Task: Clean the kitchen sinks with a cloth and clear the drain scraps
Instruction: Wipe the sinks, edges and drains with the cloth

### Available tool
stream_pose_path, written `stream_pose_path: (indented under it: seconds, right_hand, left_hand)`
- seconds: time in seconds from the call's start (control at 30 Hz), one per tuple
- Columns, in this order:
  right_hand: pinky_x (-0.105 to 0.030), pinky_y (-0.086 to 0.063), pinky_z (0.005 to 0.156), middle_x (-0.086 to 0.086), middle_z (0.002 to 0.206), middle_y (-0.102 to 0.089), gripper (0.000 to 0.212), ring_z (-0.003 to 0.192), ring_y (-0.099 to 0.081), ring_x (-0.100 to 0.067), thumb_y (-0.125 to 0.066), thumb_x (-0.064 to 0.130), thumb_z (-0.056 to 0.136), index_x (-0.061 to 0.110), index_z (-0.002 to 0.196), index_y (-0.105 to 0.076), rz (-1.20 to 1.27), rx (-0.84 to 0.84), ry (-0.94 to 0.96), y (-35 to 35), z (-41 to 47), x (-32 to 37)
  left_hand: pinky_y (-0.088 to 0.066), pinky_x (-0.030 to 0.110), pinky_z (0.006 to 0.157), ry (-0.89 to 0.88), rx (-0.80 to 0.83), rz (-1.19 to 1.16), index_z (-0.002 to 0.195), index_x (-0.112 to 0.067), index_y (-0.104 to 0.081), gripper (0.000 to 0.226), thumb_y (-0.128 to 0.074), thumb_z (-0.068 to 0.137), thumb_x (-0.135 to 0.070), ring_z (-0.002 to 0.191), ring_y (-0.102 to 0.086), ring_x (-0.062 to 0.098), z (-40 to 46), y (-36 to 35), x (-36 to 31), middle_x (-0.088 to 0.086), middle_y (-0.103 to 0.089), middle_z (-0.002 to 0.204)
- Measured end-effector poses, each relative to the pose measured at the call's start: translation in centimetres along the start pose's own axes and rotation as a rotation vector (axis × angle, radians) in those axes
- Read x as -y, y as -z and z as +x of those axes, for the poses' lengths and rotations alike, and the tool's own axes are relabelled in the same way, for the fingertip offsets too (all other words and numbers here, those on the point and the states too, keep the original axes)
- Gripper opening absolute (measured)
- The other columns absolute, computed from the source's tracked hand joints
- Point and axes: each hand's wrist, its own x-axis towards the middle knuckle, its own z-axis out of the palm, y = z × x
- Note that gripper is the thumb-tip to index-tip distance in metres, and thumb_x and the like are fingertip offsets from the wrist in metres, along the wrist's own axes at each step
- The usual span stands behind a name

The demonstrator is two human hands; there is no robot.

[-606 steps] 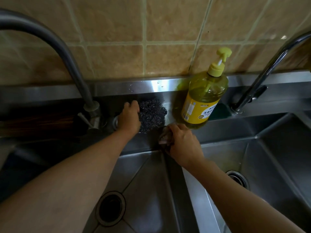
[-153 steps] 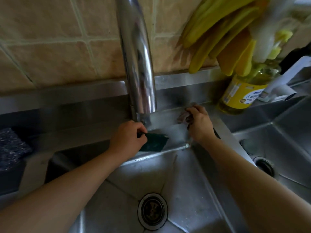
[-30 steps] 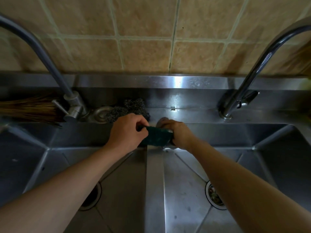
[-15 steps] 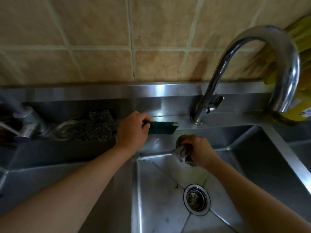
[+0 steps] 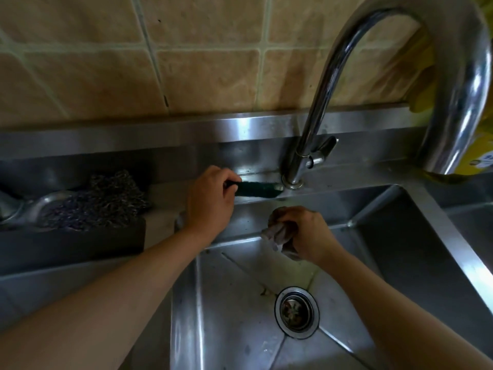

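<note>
The left hand [image 5: 210, 201], in the middle of the frame, is curled around one end of a dark green scouring pad [image 5: 257, 188], which lies along the steel ledge behind the sink, its far end just beside the base of the faucet [image 5: 306, 156]. Lower and to the right, the right hand [image 5: 306, 233] is clenched on a bunched grey cloth [image 5: 276, 235], held against the back wall of the sink basin [image 5: 240, 303]. The drain strainer [image 5: 296, 312] sits in the lower middle of the frame, with some bits in it and a small dark scrap [image 5: 262, 291] on the basin floor just to its upper left. At the left edge a steel wool scrubber [image 5: 101, 198] rests on the ledge. A yellow bottle [image 5: 477, 161] shows at the right edge, partly hidden behind the faucet's spout.
</note>
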Motion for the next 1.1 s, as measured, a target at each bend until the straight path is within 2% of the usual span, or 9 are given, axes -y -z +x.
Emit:
stream_pose_path:
  seconds: [0.13, 0.27, 0.4, 0.57, 0.7, 0.8, 0.9, 1.0, 1.1]
  right_hand:
    - [-0.015, -0.046, 0.065, -0.003, 0.104, -0.063, 0.032, 0.078, -0.058, -0.014, -0.068, 0.000, 0.074, 0.012, 0.104, -0.069, -0.016, 0.000, -0.105, 0.2, -0.6, -0.8]
    - [-0.021, -0.049, 0.072, 0.000, 0.102, -0.063, 0.032, 0.088, -0.062, -0.017, -0.068, 0.006, 0.075, 0.020, 0.104, -0.070, -0.069, 0.031, -0.189, -0.5, -1.5, -2.2]
    - [-0.007, -0.040, 0.058, 0.008, 0.082, -0.062, 0.017, 0.068, -0.055, -0.002, -0.054, 0.005, 0.087, 0.017, 0.091, -0.064, -0.051, 0.101, -0.247, -3.1, -2.4, -2.3]
    - [-0.027, -0.046, 0.073, -0.008, 0.108, -0.061, 0.020, 0.095, -0.059, -0.023, -0.053, 0.010, 0.086, 0.015, 0.104, -0.061, -0.123, 0.273, -0.299, -8.1, -4.8, -1.2]
    - [-0.029, -0.043, 0.077, -0.011, 0.120, -0.053, 0.027, 0.104, -0.056, -0.027, -0.049, 0.014, 0.091, 0.012, 0.117, -0.055, -0.221, 0.429, -0.273, -11.3, -7.2, -0.7]
    - [-0.030, -0.040, 0.077, -0.016, 0.128, -0.049, 0.037, 0.111, -0.053, -0.029, -0.045, 0.016, 0.092, 0.007, 0.128, -0.048, -0.297, 0.478, -0.246, -13.5, -8.4, -0.9]
    - [-0.030, -0.042, 0.087, -0.017, 0.128, -0.049, 0.036, 0.117, -0.048, -0.030, -0.043, 0.010, 0.091, 0.003, 0.126, -0.050, -0.319, 0.548, -0.234, -15.1, -9.2, -1.3]
    - [-0.026, -0.045, 0.076, -0.013, 0.107, -0.058, 0.027, 0.106, -0.055, -0.028, -0.050, 0.010, 0.088, 0.003, 0.112, -0.061, -0.180, 0.559, -0.286, -14.8, -9.2, -1.2]
    - [-0.021, -0.044, 0.068, -0.002, 0.105, -0.057, 0.035, 0.093, -0.056, -0.017, -0.066, 0.015, 0.083, 0.015, 0.116, -0.056, 0.282, 0.304, -0.485, -12.1, -8.8, -1.5]
  left_hand:
    - [-0.038, 0.023, 0.073, -0.032, 0.099, 0.008, 0.091, -0.014, -0.068, 0.010, -0.062, 0.086, -0.007, 0.085, -0.053, 0.014, -1.8, -0.9, -0.3, -0.005, -0.053, 0.092]
    - [-0.048, 0.039, 0.078, 0.010, 0.174, 0.045, 0.092, -0.017, -0.065, 0.008, -0.060, 0.088, -0.012, 0.089, -0.056, 0.021, -2.3, -1.5, -0.5, -0.001, -0.056, 0.098]
    - [-0.048, 0.038, 0.081, 0.049, 0.205, 0.064, 0.094, -0.019, -0.064, 0.008, -0.059, 0.090, -0.014, 0.091, -0.056, 0.020, -3.3, -1.5, -0.1, -0.004, -0.053, 0.099]
    - [-0.041, 0.029, 0.077, 0.111, 0.258, 0.147, 0.094, -0.022, -0.063, 0.008, -0.057, 0.091, -0.018, 0.093, -0.056, 0.018, -5.8, -1.4, 0.9, -0.004, -0.054, 0.101]
    - [-0.032, 0.025, 0.069, 0.147, 0.293, 0.161, 0.094, -0.021, -0.063, 0.008, -0.057, 0.091, -0.016, 0.090, -0.056, 0.019, -8.3, -1.9, 1.8, -0.006, -0.048, 0.094]
    - [-0.036, 0.026, 0.072, 0.165, 0.302, 0.128, 0.093, -0.019, -0.064, 0.009, -0.059, 0.089, -0.014, 0.094, -0.056, 0.019, -10.0, -2.3, 2.2, -0.003, -0.055, 0.097]
    - [-0.043, 0.030, 0.077, 0.177, 0.333, 0.116, 0.095, -0.016, -0.065, 0.011, -0.059, 0.088, -0.009, 0.096, -0.057, 0.021, -11.4, -2.5, 2.7, 0.002, -0.058, 0.102]
    - [-0.041, 0.028, 0.075, 0.185, 0.328, 0.133, 0.098, -0.016, -0.065, 0.011, -0.059, 0.090, -0.012, 0.097, -0.058, 0.023, -12.1, -2.3, 3.0, 0.003, -0.060, 0.105]
    - [-0.044, 0.030, 0.078, 0.208, 0.342, 0.122, 0.102, -0.016, -0.064, 0.013, -0.057, 0.092, -0.012, 0.100, -0.057, 0.024, -12.3, -1.7, 2.8, 0.004, -0.060, 0.109]
